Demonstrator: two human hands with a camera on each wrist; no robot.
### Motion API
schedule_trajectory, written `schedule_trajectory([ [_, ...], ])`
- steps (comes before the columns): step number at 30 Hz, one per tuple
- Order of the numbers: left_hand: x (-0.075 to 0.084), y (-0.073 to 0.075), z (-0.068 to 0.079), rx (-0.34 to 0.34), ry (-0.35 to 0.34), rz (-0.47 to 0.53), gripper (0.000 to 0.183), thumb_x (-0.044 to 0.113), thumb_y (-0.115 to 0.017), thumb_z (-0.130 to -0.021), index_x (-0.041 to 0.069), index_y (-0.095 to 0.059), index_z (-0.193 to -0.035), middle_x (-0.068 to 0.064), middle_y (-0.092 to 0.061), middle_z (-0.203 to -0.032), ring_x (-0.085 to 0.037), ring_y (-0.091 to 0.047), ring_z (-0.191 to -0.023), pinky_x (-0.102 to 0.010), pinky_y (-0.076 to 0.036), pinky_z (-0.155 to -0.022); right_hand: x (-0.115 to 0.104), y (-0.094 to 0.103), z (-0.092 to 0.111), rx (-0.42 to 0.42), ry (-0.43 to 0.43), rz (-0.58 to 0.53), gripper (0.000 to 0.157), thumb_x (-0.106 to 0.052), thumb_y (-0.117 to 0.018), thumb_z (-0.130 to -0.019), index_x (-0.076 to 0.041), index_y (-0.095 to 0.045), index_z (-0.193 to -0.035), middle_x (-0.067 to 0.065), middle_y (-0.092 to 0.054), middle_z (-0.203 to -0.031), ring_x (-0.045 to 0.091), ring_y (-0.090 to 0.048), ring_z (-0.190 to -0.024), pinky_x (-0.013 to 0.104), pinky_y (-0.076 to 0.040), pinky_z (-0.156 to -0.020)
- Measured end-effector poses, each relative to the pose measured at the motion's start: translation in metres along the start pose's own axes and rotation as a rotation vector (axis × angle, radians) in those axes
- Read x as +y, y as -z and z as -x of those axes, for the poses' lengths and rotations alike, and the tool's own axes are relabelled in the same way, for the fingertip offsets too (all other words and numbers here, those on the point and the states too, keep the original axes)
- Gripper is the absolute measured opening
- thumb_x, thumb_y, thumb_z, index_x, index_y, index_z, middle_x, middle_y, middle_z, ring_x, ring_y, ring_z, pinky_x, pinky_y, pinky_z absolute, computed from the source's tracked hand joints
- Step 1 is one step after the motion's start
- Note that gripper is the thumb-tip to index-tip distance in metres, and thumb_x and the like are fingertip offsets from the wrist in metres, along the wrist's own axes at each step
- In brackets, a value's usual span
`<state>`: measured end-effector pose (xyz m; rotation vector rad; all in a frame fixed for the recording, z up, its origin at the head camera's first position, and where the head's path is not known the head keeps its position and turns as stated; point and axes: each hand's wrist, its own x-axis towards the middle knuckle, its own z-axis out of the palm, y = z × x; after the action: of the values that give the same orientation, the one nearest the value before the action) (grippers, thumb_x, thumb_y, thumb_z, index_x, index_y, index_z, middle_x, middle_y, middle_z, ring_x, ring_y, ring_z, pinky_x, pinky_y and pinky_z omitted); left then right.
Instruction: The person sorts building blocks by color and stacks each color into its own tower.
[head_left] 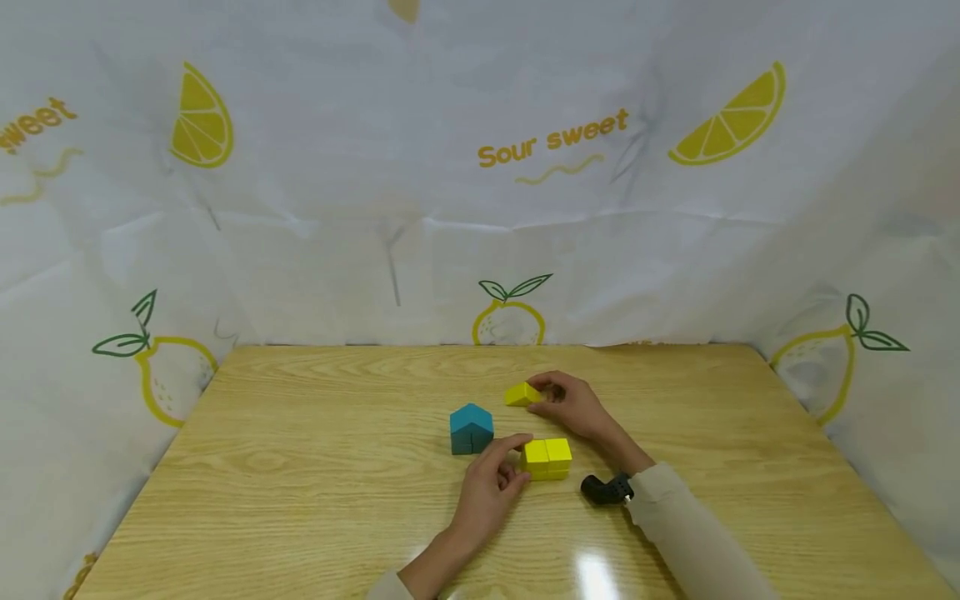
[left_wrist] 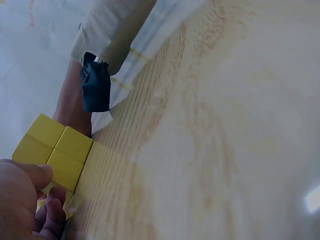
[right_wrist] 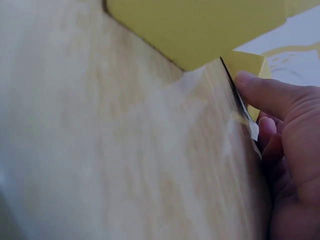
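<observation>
In the head view my right hand (head_left: 576, 406) pinches a small yellow wedge-like block (head_left: 519, 394) at the far side of the group, thumb and fingers at its right end. Nearer me stands a low stack of yellow blocks (head_left: 547, 457), with seams between its pieces. My left hand (head_left: 487, 492) holds this stack at its left end, one fingertip at the back top edge and another at the front; the left wrist view shows a digit against the yellow blocks (left_wrist: 67, 157). To the left stands a blue house-shaped block build (head_left: 471, 429) with a peaked top.
A black device (head_left: 606, 490) sits at the right wrist, close over the wooden table (head_left: 300, 483). White sheeting with lemon prints (head_left: 375, 167) rises behind the table and along both sides.
</observation>
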<state>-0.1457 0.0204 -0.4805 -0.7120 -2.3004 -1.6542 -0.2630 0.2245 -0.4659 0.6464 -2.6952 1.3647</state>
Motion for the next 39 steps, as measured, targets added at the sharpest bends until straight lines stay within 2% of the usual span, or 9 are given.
schedule_trajectory([
  [5, 0.001, -0.002, -0.001, -0.007, -0.001, 0.003, 0.049, -0.003, -0.070, -0.084, 0.014, -0.057, -0.129, 0.000, -0.058, -0.115, -0.006, -0.049, -0.067, -0.020, -0.047, -0.058, 0.001, 0.002, 0.010, 0.046, -0.015, -0.065, 0.036, -0.022, -0.074, -0.086, -0.011, -0.064, -0.119, 0.004, -0.062, -0.100, 0.018, -0.056, -0.078, 0.030, -0.047, -0.069],
  [12, 0.000, -0.004, -0.002, -0.021, -0.016, 0.018, 0.050, -0.003, -0.070, -0.084, 0.012, -0.057, -0.129, -0.001, -0.058, -0.117, -0.005, -0.049, -0.067, -0.019, -0.047, -0.058, -0.006, 0.011, 0.038, 0.139, -0.040, -0.269, 0.038, -0.013, -0.071, -0.088, -0.002, -0.060, -0.123, 0.013, -0.061, -0.115, 0.024, -0.057, -0.098, 0.028, -0.049, -0.084],
  [20, 0.000, -0.002, -0.002, -0.010, -0.014, -0.005, 0.050, -0.004, -0.071, -0.083, 0.012, -0.057, -0.129, -0.002, -0.058, -0.115, -0.005, -0.046, -0.066, -0.019, -0.046, -0.057, -0.018, 0.017, 0.057, 0.122, 0.026, -0.320, 0.035, -0.007, -0.068, -0.089, 0.000, -0.059, -0.123, 0.015, -0.060, -0.116, 0.018, -0.057, -0.098, 0.024, -0.049, -0.084],
  [27, 0.003, -0.001, -0.002, -0.001, -0.017, 0.002, 0.052, -0.004, -0.071, -0.083, 0.014, -0.056, -0.130, -0.003, -0.058, -0.115, -0.005, -0.047, -0.067, -0.019, -0.046, -0.057, -0.028, 0.025, 0.072, 0.079, 0.097, -0.313, 0.035, 0.006, -0.065, -0.087, 0.003, -0.059, -0.121, 0.018, -0.059, -0.113, 0.020, -0.058, -0.096, 0.028, -0.052, -0.078],
  [33, 0.004, 0.001, -0.001, 0.008, -0.025, -0.008, 0.053, -0.003, -0.070, -0.084, 0.015, -0.054, -0.131, -0.004, -0.058, -0.115, -0.005, -0.048, -0.067, -0.019, -0.046, -0.057, -0.038, 0.027, 0.085, 0.026, 0.145, -0.269, 0.035, 0.004, -0.066, -0.087, -0.004, -0.060, -0.121, 0.011, -0.060, -0.111, 0.022, -0.057, -0.094, 0.029, -0.051, -0.076],
  [39, 0.003, 0.001, 0.000, 0.013, -0.043, -0.005, 0.052, -0.002, -0.070, -0.084, 0.013, -0.054, -0.131, -0.006, -0.057, -0.113, -0.006, -0.049, -0.066, -0.019, -0.046, -0.056, -0.042, 0.024, 0.089, -0.015, 0.195, -0.299, 0.035, 0.005, -0.066, -0.087, -0.004, -0.060, -0.120, 0.012, -0.059, -0.112, 0.023, -0.056, -0.095, 0.031, -0.050, -0.074],
])
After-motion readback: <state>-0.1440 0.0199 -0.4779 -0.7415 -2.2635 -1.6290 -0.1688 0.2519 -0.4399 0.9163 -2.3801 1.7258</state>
